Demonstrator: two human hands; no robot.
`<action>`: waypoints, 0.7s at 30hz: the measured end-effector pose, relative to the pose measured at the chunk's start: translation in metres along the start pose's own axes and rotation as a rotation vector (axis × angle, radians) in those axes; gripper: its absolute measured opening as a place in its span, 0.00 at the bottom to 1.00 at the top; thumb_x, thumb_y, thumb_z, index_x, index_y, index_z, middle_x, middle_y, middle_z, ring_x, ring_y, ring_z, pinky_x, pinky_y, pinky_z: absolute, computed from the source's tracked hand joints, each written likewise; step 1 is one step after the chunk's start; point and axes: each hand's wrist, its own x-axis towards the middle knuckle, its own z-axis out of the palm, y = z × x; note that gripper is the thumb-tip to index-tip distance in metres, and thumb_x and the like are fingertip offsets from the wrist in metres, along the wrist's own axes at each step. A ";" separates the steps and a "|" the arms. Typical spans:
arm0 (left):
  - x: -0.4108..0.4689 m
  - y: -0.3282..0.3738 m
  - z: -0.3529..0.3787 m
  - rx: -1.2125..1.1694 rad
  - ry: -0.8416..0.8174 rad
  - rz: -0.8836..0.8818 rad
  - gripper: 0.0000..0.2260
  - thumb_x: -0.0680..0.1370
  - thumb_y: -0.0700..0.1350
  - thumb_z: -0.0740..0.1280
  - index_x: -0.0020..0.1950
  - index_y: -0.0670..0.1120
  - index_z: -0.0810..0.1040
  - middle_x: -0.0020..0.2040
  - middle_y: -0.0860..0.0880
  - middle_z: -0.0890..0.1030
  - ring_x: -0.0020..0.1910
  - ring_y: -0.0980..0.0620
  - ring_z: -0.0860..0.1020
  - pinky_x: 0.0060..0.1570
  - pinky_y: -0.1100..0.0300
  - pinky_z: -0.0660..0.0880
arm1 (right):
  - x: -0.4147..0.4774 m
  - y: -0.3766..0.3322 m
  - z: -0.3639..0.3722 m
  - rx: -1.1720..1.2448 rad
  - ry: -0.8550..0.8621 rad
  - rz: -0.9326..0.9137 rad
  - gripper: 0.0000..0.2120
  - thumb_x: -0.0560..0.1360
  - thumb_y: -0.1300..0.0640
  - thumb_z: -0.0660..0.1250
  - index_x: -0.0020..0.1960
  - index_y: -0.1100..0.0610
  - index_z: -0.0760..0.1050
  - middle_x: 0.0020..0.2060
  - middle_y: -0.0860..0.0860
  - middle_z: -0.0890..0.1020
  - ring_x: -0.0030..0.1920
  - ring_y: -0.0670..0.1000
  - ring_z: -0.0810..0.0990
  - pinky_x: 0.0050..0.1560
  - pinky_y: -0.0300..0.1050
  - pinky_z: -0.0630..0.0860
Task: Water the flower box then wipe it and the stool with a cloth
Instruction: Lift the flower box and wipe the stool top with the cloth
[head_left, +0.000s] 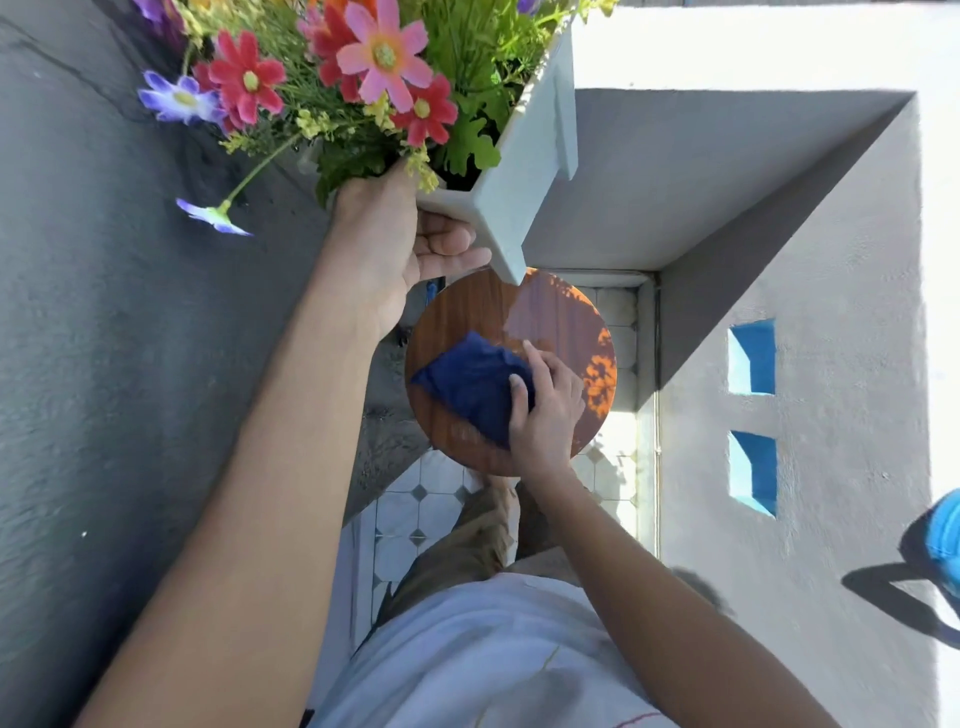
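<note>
One flower box (524, 171), one stool (550, 322), one cloth (470, 387), two hands.

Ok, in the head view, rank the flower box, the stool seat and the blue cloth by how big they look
1. Flower box, though it is held nearer the camera, so its lead is unsure.
2. Round wooden stool seat.
3. Blue cloth.

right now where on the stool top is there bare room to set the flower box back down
Bare wood shows on the stool top at its far and right parts. The near-left is crowded: the right hand presses the blue cloth there. The left hand holds the flower box above.
</note>
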 end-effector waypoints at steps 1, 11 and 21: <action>-0.001 0.000 0.000 -0.001 0.000 -0.001 0.14 0.82 0.40 0.55 0.38 0.41 0.74 0.37 0.38 0.76 0.25 0.51 0.75 0.41 0.46 0.83 | 0.005 0.003 -0.001 -0.059 0.006 -0.031 0.18 0.81 0.51 0.62 0.71 0.47 0.71 0.66 0.50 0.73 0.67 0.51 0.67 0.66 0.50 0.62; 0.002 -0.007 -0.001 0.034 0.008 -0.007 0.11 0.82 0.41 0.56 0.42 0.40 0.74 0.39 0.37 0.76 0.25 0.51 0.76 0.39 0.48 0.83 | 0.053 0.046 0.016 -0.551 -0.289 -0.485 0.22 0.83 0.42 0.53 0.76 0.45 0.63 0.76 0.53 0.64 0.76 0.58 0.60 0.70 0.60 0.61; 0.003 -0.011 0.003 0.032 0.002 0.022 0.11 0.82 0.40 0.54 0.52 0.36 0.73 0.41 0.36 0.75 0.25 0.51 0.76 0.37 0.51 0.82 | 0.109 0.012 0.045 -0.397 -0.238 -0.249 0.20 0.84 0.54 0.51 0.75 0.58 0.63 0.77 0.56 0.63 0.79 0.61 0.50 0.76 0.63 0.54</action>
